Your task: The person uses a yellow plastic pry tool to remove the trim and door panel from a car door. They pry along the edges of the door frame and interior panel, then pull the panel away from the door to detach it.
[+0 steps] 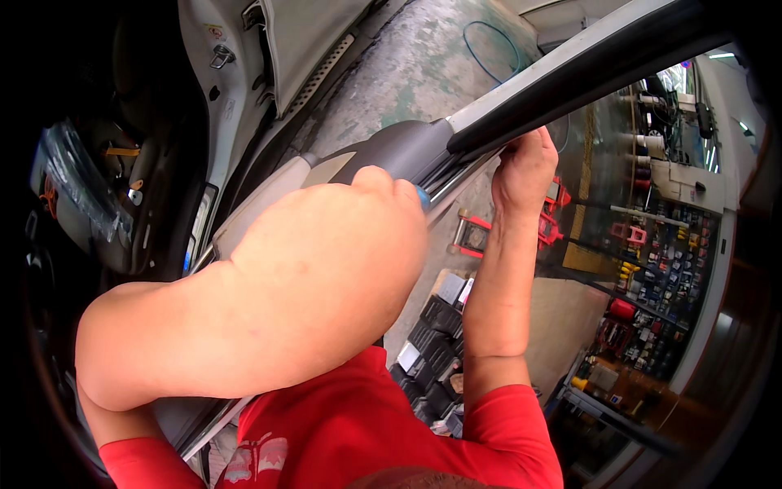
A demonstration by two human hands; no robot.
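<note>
An open car door stands across the view, with its dark grey inner panel [407, 147] and the black window frame [586, 77] rising to the upper right. My left hand [395, 196] is closed at the top of the panel; a bit of something blue [423, 197] shows by its fingers, the rest hidden by the hand. A thin silver trim strip [464, 179] runs along the window sill from there toward my right hand [523, 167]. Those right fingers are closed at the strip's far end, just under the black frame, their tips partly hidden.
The car body's door opening [220, 106] and dark interior lie left. On the floor beyond the door are a blue hose [517, 61] and red jacks [472, 232]. Dark boxes [436, 326] stand below my right forearm. Shelves [676, 261] crowded with small goods line the right.
</note>
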